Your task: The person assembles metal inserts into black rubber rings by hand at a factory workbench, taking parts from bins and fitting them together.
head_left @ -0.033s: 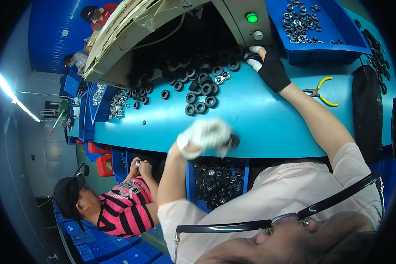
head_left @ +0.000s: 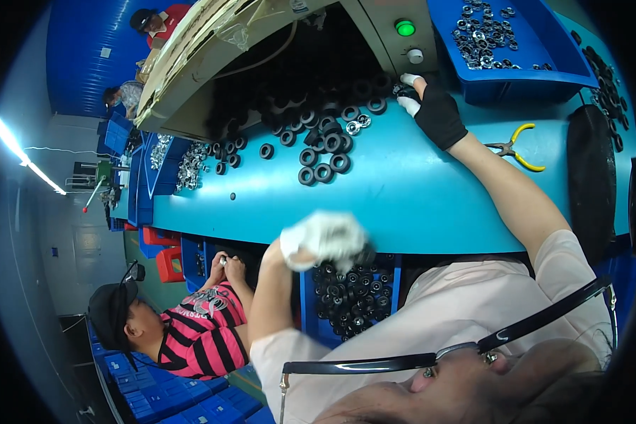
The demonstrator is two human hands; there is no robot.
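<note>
My right hand (head_left: 437,109), in a black glove with white fingertips, reaches to the dark machine opening (head_left: 311,63) and pinches a small ring (head_left: 403,90) at its edge. Several black rubber rings (head_left: 325,159) and a few metal ones (head_left: 355,126) lie scattered on the blue table (head_left: 417,205) beside it. My left hand (head_left: 324,239), in a white glove and blurred, is closed at the table's near edge with a dark ring (head_left: 365,254) showing at its side. Right below it a blue bin (head_left: 307,297) holds several black rings (head_left: 353,297).
A blue bin (head_left: 544,78) of metal rings stands at the back right, with yellow-handled pliers (head_left: 519,152) and a black disc (head_left: 590,177) nearby. A green lamp (head_left: 404,28) and white button (head_left: 415,55) sit on the machine. A person in a striped shirt (head_left: 198,332) works at lower left.
</note>
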